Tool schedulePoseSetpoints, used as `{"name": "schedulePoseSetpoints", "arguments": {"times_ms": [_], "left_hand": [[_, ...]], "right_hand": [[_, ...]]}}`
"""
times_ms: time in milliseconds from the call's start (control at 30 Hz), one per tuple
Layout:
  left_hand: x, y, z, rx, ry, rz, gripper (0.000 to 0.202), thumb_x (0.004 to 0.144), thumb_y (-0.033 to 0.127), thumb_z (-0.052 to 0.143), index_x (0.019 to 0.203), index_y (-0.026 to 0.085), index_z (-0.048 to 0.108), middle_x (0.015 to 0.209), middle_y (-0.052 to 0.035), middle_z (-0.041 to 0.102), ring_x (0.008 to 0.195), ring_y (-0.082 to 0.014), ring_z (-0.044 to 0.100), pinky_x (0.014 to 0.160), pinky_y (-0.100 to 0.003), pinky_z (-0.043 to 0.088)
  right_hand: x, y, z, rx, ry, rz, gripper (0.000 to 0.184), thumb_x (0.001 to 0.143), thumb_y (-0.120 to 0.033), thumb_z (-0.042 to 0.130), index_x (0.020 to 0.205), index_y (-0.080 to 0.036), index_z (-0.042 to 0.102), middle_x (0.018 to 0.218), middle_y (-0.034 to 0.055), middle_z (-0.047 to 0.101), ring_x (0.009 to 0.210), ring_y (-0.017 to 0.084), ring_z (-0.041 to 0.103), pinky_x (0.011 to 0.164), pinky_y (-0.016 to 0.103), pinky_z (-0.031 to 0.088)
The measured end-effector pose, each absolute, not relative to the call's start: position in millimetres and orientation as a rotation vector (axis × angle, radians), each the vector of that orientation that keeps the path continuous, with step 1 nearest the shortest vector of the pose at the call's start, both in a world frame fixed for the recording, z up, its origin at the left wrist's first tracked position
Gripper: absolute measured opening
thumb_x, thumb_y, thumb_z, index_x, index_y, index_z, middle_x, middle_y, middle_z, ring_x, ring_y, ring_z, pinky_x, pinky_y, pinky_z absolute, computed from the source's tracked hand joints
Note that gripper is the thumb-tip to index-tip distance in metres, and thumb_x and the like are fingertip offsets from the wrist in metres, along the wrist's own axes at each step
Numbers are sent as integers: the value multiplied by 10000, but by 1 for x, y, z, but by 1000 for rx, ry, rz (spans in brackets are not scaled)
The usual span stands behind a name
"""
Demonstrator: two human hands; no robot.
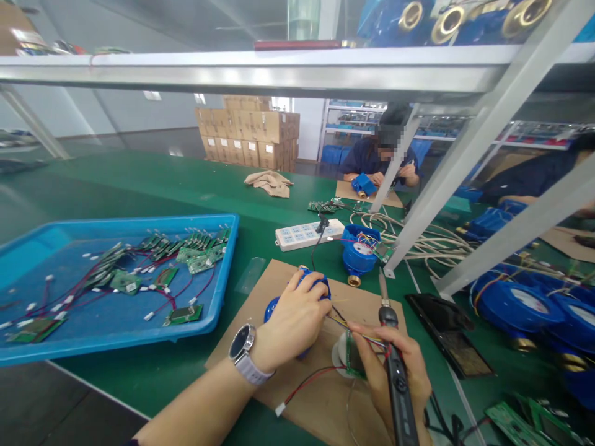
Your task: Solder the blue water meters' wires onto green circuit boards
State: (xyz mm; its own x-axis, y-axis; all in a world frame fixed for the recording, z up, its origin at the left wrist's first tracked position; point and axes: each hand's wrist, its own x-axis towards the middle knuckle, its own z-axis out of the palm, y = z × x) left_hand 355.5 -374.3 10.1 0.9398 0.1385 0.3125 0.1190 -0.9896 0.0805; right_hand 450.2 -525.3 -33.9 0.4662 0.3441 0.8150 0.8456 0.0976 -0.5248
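My left hand [295, 319], with a watch [242, 342] on its wrist, is closed over a blue water meter [271, 308] and hides most of it. In my right hand [413, 359] is a black soldering iron [400, 393], its metal tip pointing away from me. Thin coloured wires [341, 321] run from the meter to the fingertips of that hand, which seem to pinch them. Just below those fingers a green circuit board [356, 358] stands beside a round white part [341, 354]. A red and black lead [309, 379] with a white plug trails leftward from there.
Cardboard [251, 322] lies under the work. A blue tray [230, 272] with several circuit boards stands left. Beyond are a power strip [309, 234] and another meter [360, 257]. Metal posts [469, 148], a dark phone-like slab [446, 334] and more meters [515, 303] are right. A co-worker [362, 155] sits opposite.
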Motion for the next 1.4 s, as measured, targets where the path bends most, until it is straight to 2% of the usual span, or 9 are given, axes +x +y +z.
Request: {"name": "schedulePoseSetpoints", "arguments": {"times_ms": [267, 433, 633, 700, 767, 867, 967, 1100, 1400], "left_hand": [[352, -374, 11, 2977, 229, 486, 133, 897, 146, 492, 895, 189, 618, 1073, -26, 631, 1263, -264, 403, 1066, -486, 321], [349, -373, 7, 2936, 205, 537, 153, 899, 114, 460, 945, 190, 583, 1144, -28, 633, 1300, -255, 385, 1109, -526, 256], [346, -384, 9, 2937, 196, 618, 188, 909, 86, 399, 962, 174, 557, 943, -57, 681, 1317, -257, 384, 1114, -622, 143], [347, -392, 13, 2900, 146, 599, 186, 922, 102, 382, 937, 181, 550, 894, -41, 674, 1213, -228, 491, 1128, -588, 144], [348, -400, 17, 2876, 141, 564, 157, 929, 136, 390, 901, 180, 537, 861, -27, 657, 989, -197, 596, 1125, -541, 193], [351, -407, 18, 2859, 166, 530, 121, 931, 181, 407, 871, 180, 512, 822, -17, 627, 791, -177, 592, 1042, -474, 336], [352, -408, 15, 2822, 195, 518, 133, 941, 197, 390, 864, 190, 499, 804, -17, 615, 787, -193, 585, 897, -420, 428], [349, -407, 10, 2725, 272, 503, 147, 948, 204, 391, 875, 196, 517, 822, -22, 622, 779, -197, 583, 734, -348, 448], [341, -415, 8, 2382, 181, 677, 95, 904, 183, 495, 817, 199, 529, 769, 17, 624, 729, -135, 568, 663, -267, 388]], "right_hand": [[453, -526, -28, -1589, -938, -580, 246, 769, -261, 730, 957, -216, 578, 775, -14, 715, 669, 156, 690, 651, 276, 523], [460, -527, -32, -1664, -868, -614, 287, 745, -322, 752, 954, -207, 592, 785, 4, 712, 683, 167, 690, 633, 270, 503], [447, -520, -25, -1583, -841, -468, 300, 751, -245, 738, 985, -212, 553, 766, 14, 713, 627, 178, 678, 508, 275, 481], [445, -518, -26, -1547, -839, -475, 284, 747, -230, 737, 969, -209, 561, 763, 23, 711, 635, 182, 680, 554, 288, 513], [446, -519, -31, -1547, -821, -519, 294, 722, -233, 757, 955, -201, 580, 769, 27, 706, 671, 187, 684, 652, 309, 539], [450, -522, -39, -1536, -783, -475, 392, 683, -230, 785, 1014, -187, 579, 807, 27, 704, 709, 184, 686, 717, 316, 545], [454, -526, -38, -1459, -777, -327, 473, 690, -211, 779, 1084, -184, 518, 803, 20, 709, 704, 180, 695, 713, 311, 562], [454, -531, -26, -1411, -753, -198, 441, 746, -183, 725, 1095, -200, 456, 772, 10, 715, 698, 176, 703, 647, 274, 579], [446, -535, -27, -1401, -865, -60, 441, 758, -163, 704, 1111, -221, 448, 788, 8, 707, 747, 181, 698, 742, 325, 578]]}}
